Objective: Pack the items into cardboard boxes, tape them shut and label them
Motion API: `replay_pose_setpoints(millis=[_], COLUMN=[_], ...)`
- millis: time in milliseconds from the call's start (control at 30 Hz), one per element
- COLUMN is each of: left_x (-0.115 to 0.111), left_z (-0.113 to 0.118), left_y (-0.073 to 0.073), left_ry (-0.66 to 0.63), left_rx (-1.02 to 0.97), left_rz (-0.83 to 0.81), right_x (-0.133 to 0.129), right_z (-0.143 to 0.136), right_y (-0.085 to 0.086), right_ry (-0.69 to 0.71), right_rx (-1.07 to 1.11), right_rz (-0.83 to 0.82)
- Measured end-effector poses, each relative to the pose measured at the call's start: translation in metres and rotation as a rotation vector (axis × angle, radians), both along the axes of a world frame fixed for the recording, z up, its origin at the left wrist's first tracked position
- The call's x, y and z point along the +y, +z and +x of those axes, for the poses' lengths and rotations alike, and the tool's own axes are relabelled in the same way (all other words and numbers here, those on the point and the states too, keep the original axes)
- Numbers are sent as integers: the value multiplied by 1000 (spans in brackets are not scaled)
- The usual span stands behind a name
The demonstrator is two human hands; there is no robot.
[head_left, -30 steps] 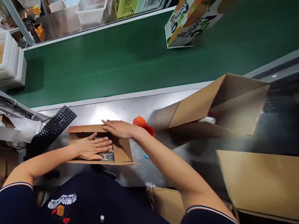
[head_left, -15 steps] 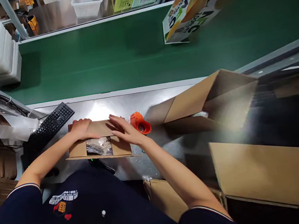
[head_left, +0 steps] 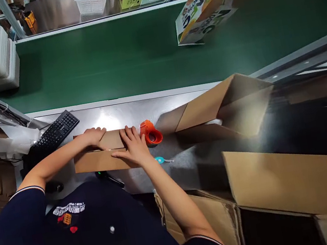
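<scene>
A small cardboard box (head_left: 101,161) lies on the metal bench in front of me, both top flaps folded down so its contents are hidden. My left hand (head_left: 94,136) rests on the box's far left part, fingers stretched out. Across the right end of the flaps lies my right hand (head_left: 135,147), fingers spread and the thumb pointing left along the near flap. Just beyond that hand, touching or nearly touching the box, stands an orange tape dispenser (head_left: 150,133). A small turquoise-handled tool (head_left: 159,160) sits on the bench right of the box.
A black keyboard (head_left: 55,134) lies left. An open carton (head_left: 208,108) stands right, with larger cartons (head_left: 291,176) nearer me. Behind the bench runs a green conveyor (head_left: 104,65) carrying stacked white baskets (head_left: 5,61) and a printed box (head_left: 196,16). A dark handheld device (head_left: 113,179) lies near my body.
The near flap has been folded down over the plastic-wrapped contents, which no longer show. My right hand has shifted nearer and down onto the flap; my left hand moved slightly right.
</scene>
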State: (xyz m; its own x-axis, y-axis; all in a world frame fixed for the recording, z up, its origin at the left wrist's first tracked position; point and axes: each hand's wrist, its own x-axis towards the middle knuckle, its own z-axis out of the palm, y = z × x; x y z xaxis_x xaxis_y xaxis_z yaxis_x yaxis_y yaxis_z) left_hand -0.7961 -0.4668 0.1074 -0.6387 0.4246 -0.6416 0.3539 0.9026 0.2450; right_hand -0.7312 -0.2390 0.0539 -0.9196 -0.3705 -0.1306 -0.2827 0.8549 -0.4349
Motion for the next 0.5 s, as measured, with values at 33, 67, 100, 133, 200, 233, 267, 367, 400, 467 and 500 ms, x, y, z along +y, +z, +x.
replay_pose_setpoints(millis=[33, 67, 100, 133, 200, 233, 267, 367, 400, 467, 500], left_x=[-6, -10, -14, -15, -13, -11, -9, -5, -6, -8, -9], left_z=[3, 7, 12, 18, 29, 34, 38, 44, 44, 43, 42], left_y=[-1, -2, -4, -7, -13, -16, -19, -25, -27, -29, -29], left_ry=[2, 14, 31, 52, 101, 129, 152, 151, 136, 115, 113], left_rx=[36, 72, 107, 133, 173, 199, 226, 295, 303, 298, 293], left_rz=[42, 74, 97, 112, 121, 117, 111, 118, 131, 153, 161], right_x=[1, 2, 3, 3, 3, 3, 3, 9, 13, 20, 24], right_z=[-2, -2, -1, 0, 2, 2, 1, -3, -4, -2, 0], right_y=[-3, -6, -8, -10, -12, -12, -13, -17, -20, -28, -33], right_ry=[5, 8, 4, -2, -8, -11, -15, -8, -6, -45, -87], right_rx=[-31, -45, -45, -38, -32, -33, -35, -48, -57, -71, -69], right_rz=[-11, -28, -49, -71, -101, -110, -116, -177, -220, -315, -354])
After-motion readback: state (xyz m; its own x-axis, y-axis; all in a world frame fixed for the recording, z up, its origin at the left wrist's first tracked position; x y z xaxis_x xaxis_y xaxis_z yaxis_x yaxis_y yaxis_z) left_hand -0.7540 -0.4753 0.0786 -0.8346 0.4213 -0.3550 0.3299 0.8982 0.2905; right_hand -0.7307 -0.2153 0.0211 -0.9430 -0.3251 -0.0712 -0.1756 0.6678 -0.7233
